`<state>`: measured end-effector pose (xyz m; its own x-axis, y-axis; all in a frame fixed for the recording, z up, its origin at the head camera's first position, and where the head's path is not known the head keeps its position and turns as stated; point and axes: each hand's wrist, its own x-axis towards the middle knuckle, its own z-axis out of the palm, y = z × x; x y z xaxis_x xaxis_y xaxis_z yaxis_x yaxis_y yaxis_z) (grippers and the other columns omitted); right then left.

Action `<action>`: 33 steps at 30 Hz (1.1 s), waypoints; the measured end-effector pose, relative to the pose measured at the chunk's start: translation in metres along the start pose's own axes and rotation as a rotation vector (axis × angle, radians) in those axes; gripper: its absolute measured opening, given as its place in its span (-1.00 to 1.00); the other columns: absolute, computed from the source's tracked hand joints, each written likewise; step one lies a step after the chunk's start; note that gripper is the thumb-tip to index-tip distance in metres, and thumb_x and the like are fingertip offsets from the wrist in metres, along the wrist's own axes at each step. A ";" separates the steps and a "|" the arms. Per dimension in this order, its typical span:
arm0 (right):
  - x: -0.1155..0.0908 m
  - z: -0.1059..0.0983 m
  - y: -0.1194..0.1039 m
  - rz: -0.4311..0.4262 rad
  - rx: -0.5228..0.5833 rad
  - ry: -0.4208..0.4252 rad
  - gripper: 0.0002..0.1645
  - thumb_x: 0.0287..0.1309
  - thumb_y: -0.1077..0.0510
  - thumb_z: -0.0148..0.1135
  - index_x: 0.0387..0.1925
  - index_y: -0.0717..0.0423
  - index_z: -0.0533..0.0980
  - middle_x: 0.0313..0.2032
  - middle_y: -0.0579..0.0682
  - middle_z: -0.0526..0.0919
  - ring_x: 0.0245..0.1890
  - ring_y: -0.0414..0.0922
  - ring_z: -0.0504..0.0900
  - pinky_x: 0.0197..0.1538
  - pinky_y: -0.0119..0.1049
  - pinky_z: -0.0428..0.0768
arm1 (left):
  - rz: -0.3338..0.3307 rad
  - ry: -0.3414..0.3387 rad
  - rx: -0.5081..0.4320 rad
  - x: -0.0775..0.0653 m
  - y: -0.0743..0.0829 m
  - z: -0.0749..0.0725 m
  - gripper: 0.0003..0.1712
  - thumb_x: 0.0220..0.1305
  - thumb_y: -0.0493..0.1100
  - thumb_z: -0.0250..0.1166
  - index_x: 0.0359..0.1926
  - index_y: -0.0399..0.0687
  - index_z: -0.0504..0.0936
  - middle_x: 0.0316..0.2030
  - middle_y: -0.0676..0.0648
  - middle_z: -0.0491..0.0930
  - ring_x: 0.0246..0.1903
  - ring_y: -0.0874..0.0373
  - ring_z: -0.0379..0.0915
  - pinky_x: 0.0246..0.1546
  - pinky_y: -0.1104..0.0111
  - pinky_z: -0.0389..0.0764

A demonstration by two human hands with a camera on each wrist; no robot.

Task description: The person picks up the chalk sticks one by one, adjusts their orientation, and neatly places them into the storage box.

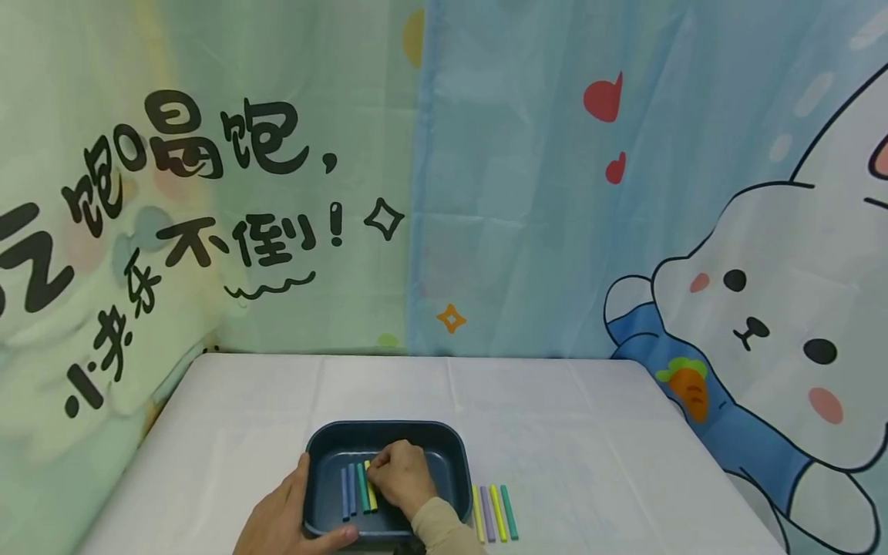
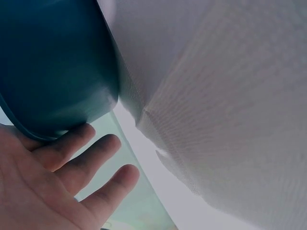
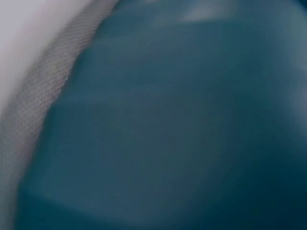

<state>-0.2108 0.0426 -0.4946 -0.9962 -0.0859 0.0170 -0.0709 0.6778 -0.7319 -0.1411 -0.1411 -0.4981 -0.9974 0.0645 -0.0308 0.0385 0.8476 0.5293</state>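
tray: a dark blue, round-cornered tray (image 1: 409, 432) sits on the white table (image 1: 590, 447), near six o'clock in the head view.
sticks inside: two blue sticks (image 1: 352, 489), a green stick (image 1: 361, 489) and a yellow stick (image 1: 373, 499) stand side by side in a row, towards nine o'clock of the tray's middle, the yellow one closest to three.
right hand: the right hand (image 1: 404, 475) is over the tray, fingers curled, pinching the yellow stick near its twelve o'clock end; a beige sleeve (image 1: 447, 528) crosses the rim at about four.
left hand: the left hand (image 1: 280, 512) steadies the tray from eight o'clock, its thumb by the near rim, its other fingers extended and spread in the left wrist view, some touching the wall.
sticks outside: at the tray's four o'clock, just beside it, lie four more sticks (image 1: 489, 514): yellow, purple, yellow, green.
backdrop: a printed curtain (image 1: 513, 193) hangs at twelve, with black lettering (image 1: 183, 146) towards ten and a white rabbit (image 1: 777, 262) at three.
right wrist view: mostly blurred blue.
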 end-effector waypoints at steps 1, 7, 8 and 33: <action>0.000 0.000 0.000 0.006 0.001 -0.003 -0.87 -0.05 0.31 0.43 -0.62 0.10 0.67 -0.59 -0.14 0.62 -0.55 -0.23 0.50 -0.44 -0.32 0.54 | 0.002 0.000 -0.002 0.000 0.000 0.000 0.54 -0.07 0.65 0.30 0.52 -0.48 0.03 0.30 -0.39 0.40 0.12 -0.16 0.52 0.05 -0.02 0.58; -0.001 0.000 0.001 -0.008 0.009 0.007 -0.85 -0.08 0.31 0.41 -0.65 0.08 0.66 -0.63 -0.16 0.59 -0.59 -0.24 0.49 -0.48 -0.34 0.52 | 0.005 0.006 0.003 0.001 -0.001 0.001 0.54 -0.08 0.65 0.30 0.52 -0.48 0.04 0.29 -0.40 0.41 0.11 -0.16 0.52 0.05 -0.02 0.58; -0.001 0.000 0.001 -0.010 0.011 0.008 -0.85 -0.08 0.31 0.41 -0.65 0.09 0.66 -0.64 -0.16 0.58 -0.60 -0.24 0.49 -0.50 -0.34 0.52 | 0.002 0.005 0.005 0.001 -0.001 0.001 0.55 -0.08 0.65 0.29 0.52 -0.48 0.04 0.29 -0.40 0.41 0.11 -0.17 0.52 0.05 -0.03 0.58; -0.018 -0.018 0.001 0.020 0.230 -0.040 -0.87 0.03 0.13 0.41 -0.43 0.12 0.71 -0.54 -0.13 0.69 -0.57 -0.23 0.60 -0.48 -0.30 0.59 | -0.042 -0.041 -0.001 0.002 0.000 0.003 0.58 -0.10 0.70 0.26 0.53 -0.46 0.00 0.31 -0.42 0.38 0.17 -0.23 0.47 0.12 -0.12 0.52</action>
<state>-0.1942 0.0581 -0.4829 -0.9941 -0.1063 -0.0230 -0.0329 0.4962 -0.8676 -0.1434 -0.1397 -0.5008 -0.9949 0.0508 -0.0873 -0.0030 0.8494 0.5277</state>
